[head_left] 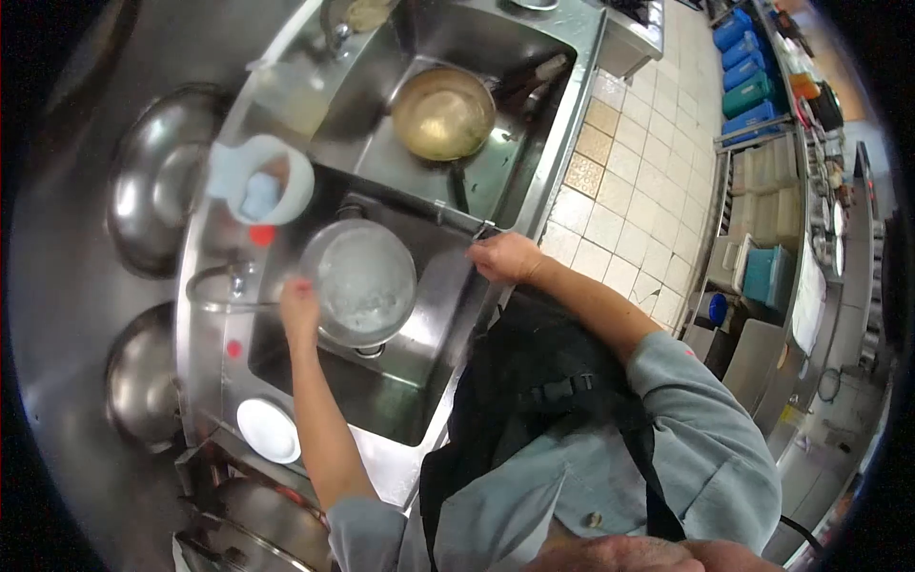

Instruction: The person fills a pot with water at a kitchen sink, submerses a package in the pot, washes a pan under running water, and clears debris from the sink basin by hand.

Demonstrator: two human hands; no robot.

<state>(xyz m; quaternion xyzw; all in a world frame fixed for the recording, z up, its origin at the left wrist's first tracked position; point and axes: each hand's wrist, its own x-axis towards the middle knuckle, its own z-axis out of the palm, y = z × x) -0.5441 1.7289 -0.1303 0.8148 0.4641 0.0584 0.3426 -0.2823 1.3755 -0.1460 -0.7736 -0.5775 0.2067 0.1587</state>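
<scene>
You wear a grey-blue shirt (pixel 505 496) whose short sleeves end around your elbows, with a small round button (pixel 593 520) at the front. Over it goes a black apron (pixel 534 348) with broad dark straps (pixel 654 477) and a black buckle (pixel 570 388). Your left hand (pixel 299 300) and right hand (pixel 505 257) are bare.

Two-basin steel sink (pixel 453 315)
Pot (pixel 365 281) beside left fingers (pixel 297 286); pan (pixel 444 114) beyond right fingers (pixel 482 254); jug (pixel 297 181) and plate (pixel 268 431) on the ledge (pixel 204 381), either side of left fingers.
</scene>
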